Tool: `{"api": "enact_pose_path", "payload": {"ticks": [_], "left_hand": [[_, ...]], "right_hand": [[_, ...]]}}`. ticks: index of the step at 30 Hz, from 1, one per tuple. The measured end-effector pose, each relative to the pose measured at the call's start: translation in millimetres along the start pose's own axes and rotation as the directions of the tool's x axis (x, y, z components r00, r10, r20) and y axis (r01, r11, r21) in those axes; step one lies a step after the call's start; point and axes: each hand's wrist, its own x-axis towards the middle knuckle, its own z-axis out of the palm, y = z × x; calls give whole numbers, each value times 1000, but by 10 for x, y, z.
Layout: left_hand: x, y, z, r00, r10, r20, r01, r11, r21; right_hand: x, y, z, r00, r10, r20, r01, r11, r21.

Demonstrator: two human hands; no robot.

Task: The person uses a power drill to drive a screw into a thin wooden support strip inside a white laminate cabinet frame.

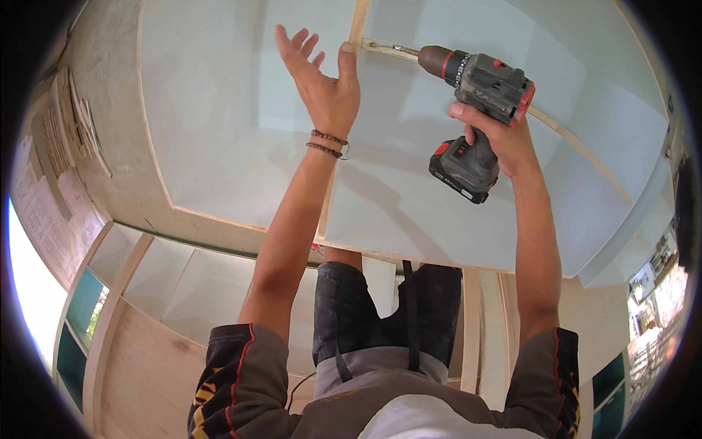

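Note:
My right hand (pixel 499 136) grips the handle of a grey and red cordless drill (pixel 479 91). Its bit points left at a thin wooden strip (pixel 578 143) that runs across a pale white panel (pixel 219 110). My left hand (pixel 325 77) is raised flat, fingers spread, with the thumb pressed against an upright wooden strip (pixel 357 22) where the two strips meet. Beaded bracelets (pixel 327 144) circle my left wrist. The drill bit's tip is close to my left thumb.
A plywood frame (pixel 124 168) borders the white panel on the left. Below it lie plywood compartments (pixel 183 293) with dividers. My legs in dark shorts (pixel 387 307) show beneath. Teal openings (pixel 80 307) sit at the lower left.

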Motion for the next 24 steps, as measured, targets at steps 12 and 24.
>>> {"api": "enact_pose_path", "payload": {"ticks": [12, 24], "left_hand": [[-15, 1006, 786, 760, 353, 545, -354, 929, -108], [-108, 869, 991, 881, 355, 314, -363, 931, -35]], "right_hand": [[21, 203, -161, 998, 40, 52, -42, 998, 43], [134, 231, -184, 999, -3, 49, 5, 999, -35]]}}
